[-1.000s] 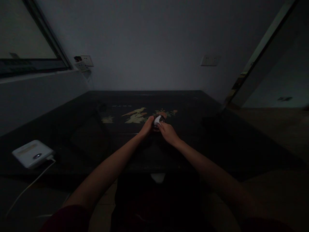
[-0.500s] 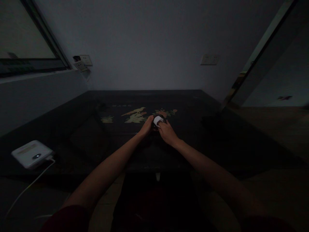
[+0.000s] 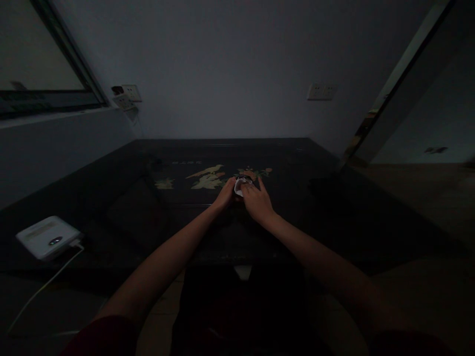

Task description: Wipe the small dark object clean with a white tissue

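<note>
Over the dark table, my left hand [image 3: 225, 194] is closed on the left side of a small, dark, shiny round object [image 3: 245, 177]; its exact kind is too dim to make out. My right hand [image 3: 257, 199] presses a white tissue [image 3: 238, 189] against the top of that object. Its fingers are bent onto the tissue, with one finger stretched out on the far right side. The two hands almost meet, and they hide most of the round object.
The dark table [image 3: 178, 232] carries a picture of a yellow bird [image 3: 208, 172] and flowers. A white box-shaped device [image 3: 48, 236] with a cable stands at the left edge. Sockets [image 3: 321, 91] sit on the wall behind. The room is dim.
The right hand has shifted slightly over the round object, its fingers flatter on the tissue. The tissue now looks more crumpled and spread. The left hand stays in place.
</note>
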Demonstrator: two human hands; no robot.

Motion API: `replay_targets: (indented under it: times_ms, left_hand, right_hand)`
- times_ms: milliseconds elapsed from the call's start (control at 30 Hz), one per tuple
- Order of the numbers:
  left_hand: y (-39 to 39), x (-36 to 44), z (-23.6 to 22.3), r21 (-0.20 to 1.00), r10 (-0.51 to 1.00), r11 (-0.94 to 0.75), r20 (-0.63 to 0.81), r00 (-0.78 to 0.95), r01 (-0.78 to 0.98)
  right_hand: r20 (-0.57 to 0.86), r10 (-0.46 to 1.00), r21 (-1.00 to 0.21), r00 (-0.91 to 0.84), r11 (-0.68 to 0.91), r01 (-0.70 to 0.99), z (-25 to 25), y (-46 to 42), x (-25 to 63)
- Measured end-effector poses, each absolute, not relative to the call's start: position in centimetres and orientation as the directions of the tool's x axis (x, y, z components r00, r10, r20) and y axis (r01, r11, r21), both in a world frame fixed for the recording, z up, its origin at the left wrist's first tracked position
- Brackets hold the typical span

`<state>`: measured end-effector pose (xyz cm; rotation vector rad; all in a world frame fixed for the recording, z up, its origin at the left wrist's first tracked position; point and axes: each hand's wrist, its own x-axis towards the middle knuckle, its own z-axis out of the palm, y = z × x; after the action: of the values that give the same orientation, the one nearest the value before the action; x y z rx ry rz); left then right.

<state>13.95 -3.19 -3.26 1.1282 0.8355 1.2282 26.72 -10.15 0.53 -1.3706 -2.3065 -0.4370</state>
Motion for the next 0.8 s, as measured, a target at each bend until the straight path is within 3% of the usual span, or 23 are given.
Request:
replay_targets:
  times_ms: [167,433,567,700,800]
  left_hand:
    - [-3.2,13.9,-3.4,0.955,0.972,-0.02,0.088,0.218,-0.296]
    - [-3.6,13.9,-2.8,0.949,0.982,0.027,0.034,0.187,-0.314]
    - [-3.2,13.8,-3.1,0.942,0.979,0.041,0.029,0.203,-0.333]
    - [-3.0,13.8,-3.3,0.938,0.979,0.033,0.039,0.2,-0.344]
    - [-2.9,13.8,-3.3,0.943,0.983,0.038,0.024,0.181,-0.332]
  right_hand:
    - [0.46,0.79,0.012,-0.405,0.45,0.893,0.6,-10.2,26.7]
    - [0.426,0.838,-0.311,-0.341,0.49,0.815,0.2,-9.7,27.1]
    - [0.42,0.849,-0.409,-0.319,0.491,0.769,-0.3,-9.1,27.1]
    - [0.455,0.828,-0.424,-0.328,0.525,0.738,-0.6,-8.9,27.0]
    - [0.473,0.8,-0.349,-0.37,0.555,0.755,-0.9,-9.1,26.9]
